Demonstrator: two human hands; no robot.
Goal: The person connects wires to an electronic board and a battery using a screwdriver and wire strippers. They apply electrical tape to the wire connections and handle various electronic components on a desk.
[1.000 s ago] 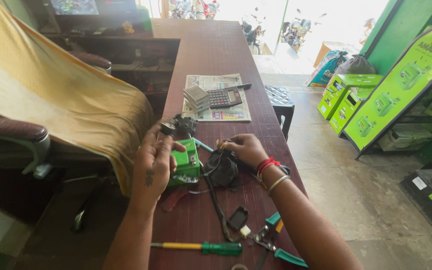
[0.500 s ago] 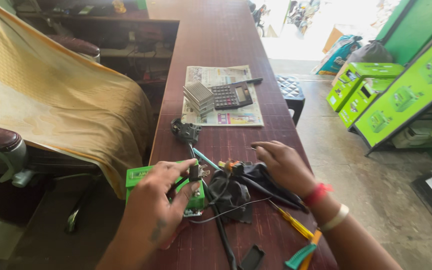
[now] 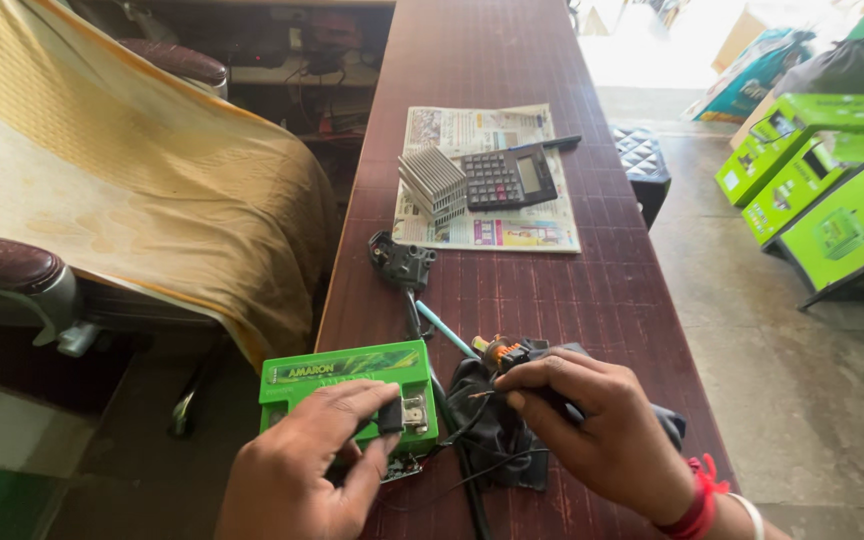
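Up the long dark wooden surface (image 3: 512,60) a newspaper (image 3: 512,225) lies flat, and on it sit a ribbed metal heat sink (image 3: 434,182) and a dark calculator (image 3: 508,178), just beside each other. A black pen (image 3: 550,145) rests along the paper's far edge. Nearer, a small black plastic part (image 3: 400,260) lies off the paper, with a light blue pen (image 3: 446,329) below it. Off to the left, a chair draped in yellow cloth (image 3: 122,170); to the right, green boxes (image 3: 822,170) on the floor.
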